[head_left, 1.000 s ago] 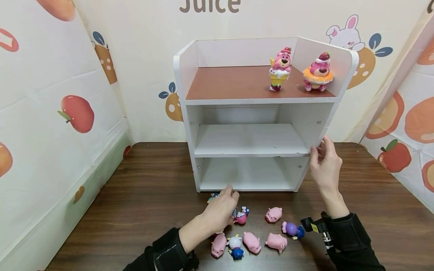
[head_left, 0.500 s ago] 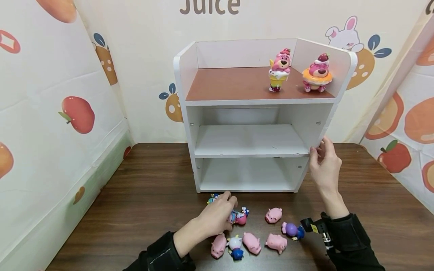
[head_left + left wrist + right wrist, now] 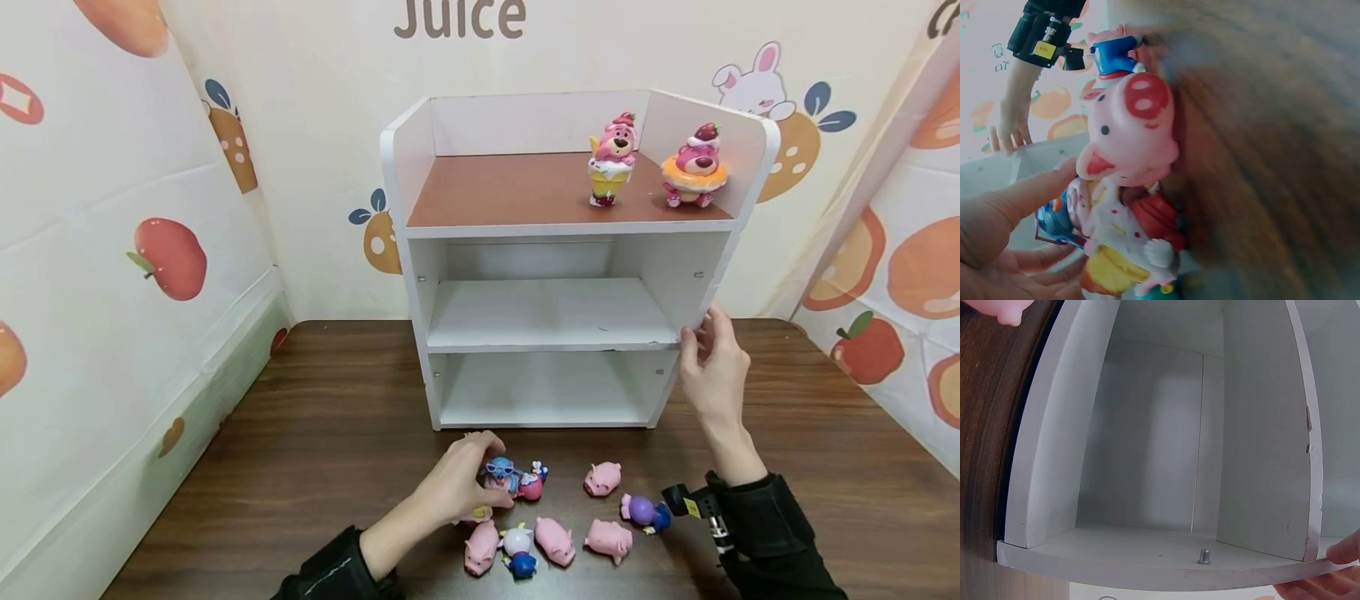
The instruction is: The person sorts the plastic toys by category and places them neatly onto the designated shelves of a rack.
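The left grip (image 3: 453, 483) covers part of the toy cluster, its thumb and fingers curved about two sides of a blue-glasses figure (image 3: 501, 471); I cannot tell whether they press on it. That figure is just in front of the white shelf unit (image 3: 543, 421), left of its middle, with a pink figure (image 3: 532, 483) right beside it. A yellowish figure (image 3: 477, 514) is mostly hidden by the thumb side of the hand. In the left wrist view a pink pig (image 3: 1132, 128) fills the middle, and a teal piece (image 3: 1159, 292) below it is cut off.

The right grip (image 3: 716, 371) pinches the front edge of the shelf unit's right side panel, thumb inside, fingers round the outer face; the right wrist view cuts this hand off at the border.

A narrow strip of the bench (image 3: 337, 400) separates the shelf unit from the nearest toys, while a wide stretch of wood runs from the left hand to the left wall (image 3: 97, 350). The two lower compartments face forward, their side panels and board edges bounding each opening. Two bear figures (image 3: 693, 167) stand toward the right on the brown top board.
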A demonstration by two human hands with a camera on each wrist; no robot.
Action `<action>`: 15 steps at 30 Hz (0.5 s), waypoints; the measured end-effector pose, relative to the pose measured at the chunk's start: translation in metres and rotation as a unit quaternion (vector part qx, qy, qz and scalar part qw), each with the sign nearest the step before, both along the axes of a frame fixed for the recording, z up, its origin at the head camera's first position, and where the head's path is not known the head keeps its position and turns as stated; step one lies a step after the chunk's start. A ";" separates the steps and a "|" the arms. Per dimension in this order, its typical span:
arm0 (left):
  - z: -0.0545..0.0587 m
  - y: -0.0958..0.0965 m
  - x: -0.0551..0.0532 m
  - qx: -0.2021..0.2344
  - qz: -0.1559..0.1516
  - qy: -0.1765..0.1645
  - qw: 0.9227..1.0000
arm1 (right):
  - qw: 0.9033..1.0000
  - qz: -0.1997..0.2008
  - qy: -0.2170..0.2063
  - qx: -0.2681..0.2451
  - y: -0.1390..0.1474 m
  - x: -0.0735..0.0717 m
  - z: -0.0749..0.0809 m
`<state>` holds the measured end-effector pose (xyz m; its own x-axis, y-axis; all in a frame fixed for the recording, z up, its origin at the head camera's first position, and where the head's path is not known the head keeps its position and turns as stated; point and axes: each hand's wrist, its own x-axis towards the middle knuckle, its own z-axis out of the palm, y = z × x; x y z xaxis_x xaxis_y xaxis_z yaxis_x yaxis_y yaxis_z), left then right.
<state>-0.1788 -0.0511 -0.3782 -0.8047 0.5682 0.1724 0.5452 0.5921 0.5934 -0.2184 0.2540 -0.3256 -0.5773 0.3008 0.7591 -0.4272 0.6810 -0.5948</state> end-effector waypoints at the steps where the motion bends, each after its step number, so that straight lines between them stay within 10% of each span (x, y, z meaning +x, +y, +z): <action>1: -0.001 -0.001 -0.001 0.010 -0.002 -0.003 1.000 | 1.000 0.000 0.000 0.000 0.000 0.000 0.000; 15: -0.008 -0.007 -0.003 0.059 0.001 -0.008 0.998 | 1.000 0.001 0.003 -0.001 -0.001 0.000 -0.001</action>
